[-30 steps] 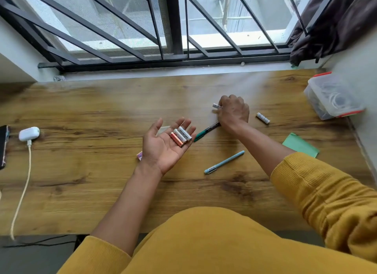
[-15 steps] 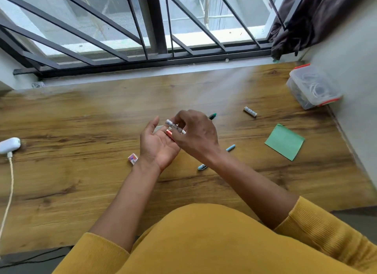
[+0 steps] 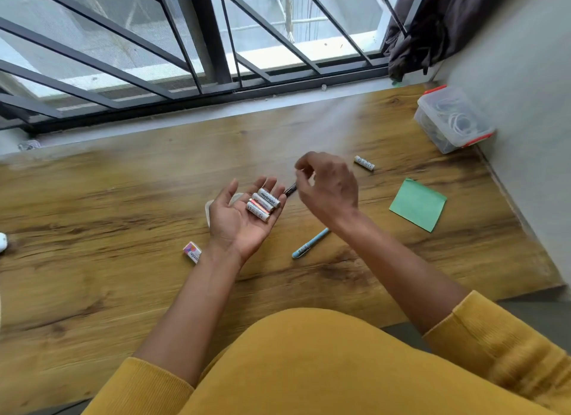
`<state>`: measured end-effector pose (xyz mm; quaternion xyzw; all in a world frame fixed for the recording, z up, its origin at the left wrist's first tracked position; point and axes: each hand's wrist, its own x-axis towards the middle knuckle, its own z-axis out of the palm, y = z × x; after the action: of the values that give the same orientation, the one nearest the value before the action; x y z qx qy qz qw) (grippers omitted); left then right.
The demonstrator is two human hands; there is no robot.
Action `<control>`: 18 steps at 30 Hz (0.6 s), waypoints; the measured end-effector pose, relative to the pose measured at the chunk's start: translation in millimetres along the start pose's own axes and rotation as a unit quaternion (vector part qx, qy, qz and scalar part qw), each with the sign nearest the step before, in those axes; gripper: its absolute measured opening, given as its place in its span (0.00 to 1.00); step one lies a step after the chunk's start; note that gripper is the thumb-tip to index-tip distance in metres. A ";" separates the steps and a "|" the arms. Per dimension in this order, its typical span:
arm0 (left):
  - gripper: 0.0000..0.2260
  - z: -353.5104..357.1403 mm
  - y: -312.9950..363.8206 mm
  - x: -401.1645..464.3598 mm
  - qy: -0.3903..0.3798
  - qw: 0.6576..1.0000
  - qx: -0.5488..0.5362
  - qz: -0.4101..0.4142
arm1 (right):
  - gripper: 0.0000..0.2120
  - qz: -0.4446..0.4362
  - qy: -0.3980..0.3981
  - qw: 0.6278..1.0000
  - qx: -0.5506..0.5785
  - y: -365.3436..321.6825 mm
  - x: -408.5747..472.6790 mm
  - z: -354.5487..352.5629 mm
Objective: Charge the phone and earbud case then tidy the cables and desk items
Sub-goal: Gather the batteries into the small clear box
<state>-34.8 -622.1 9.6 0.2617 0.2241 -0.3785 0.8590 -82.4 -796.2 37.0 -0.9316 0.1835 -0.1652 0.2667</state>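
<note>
My left hand (image 3: 239,220) lies palm up over the middle of the wooden desk (image 3: 123,217), fingers straight, with several batteries (image 3: 263,204) resting across its fingers. My right hand (image 3: 327,189) hovers just to the right of it, blurred, fingers loosely curled and holding nothing. One more battery (image 3: 364,163) lies on the desk beyond my right hand. A dark pen (image 3: 290,188) shows between the two hands, and a light blue pen (image 3: 310,243) lies under my right wrist. A small eraser (image 3: 192,252) sits by my left wrist. The white earbud case (image 3: 2,241) is cut off at the left edge.
A green sticky note (image 3: 417,204) lies at the right. A clear lidded box (image 3: 454,119) holding coiled cables stands in the far right corner against the wall. A barred window runs along the desk's far edge, with a dark curtain (image 3: 438,22) at its right.
My right hand has put one more battery on my left palm and drawn away to the right, empty. The view has swung right, so the earbud case is almost out of frame.
</note>
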 end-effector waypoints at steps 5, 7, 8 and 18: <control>0.22 1.5 -4.2 2.4 0.003 1.000 -0.002 -0.011 | 0.12 0.059 -0.001 0.992 -0.113 57.2 24.8 -2.6; 0.22 3.8 -6.3 2.9 0.003 1.000 -0.001 -0.016 | 0.16 0.066 -0.003 0.988 -0.143 74.4 33.3 -1.5; 0.22 4.8 -7.5 3.1 0.003 1.000 0.001 -0.017 | 0.17 0.072 -0.006 0.985 -0.155 82.1 37.9 -1.3; 0.23 7.1 -9.9 -1.3 0.005 1.000 0.016 -0.013 | 0.11 0.091 -0.063 0.978 -0.179 112.7 49.9 -0.6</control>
<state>-41.9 -631.5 13.0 0.2747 0.2253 -0.3919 0.8486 -67.4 -907.0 -14.9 -0.9524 0.2764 -0.0456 0.1205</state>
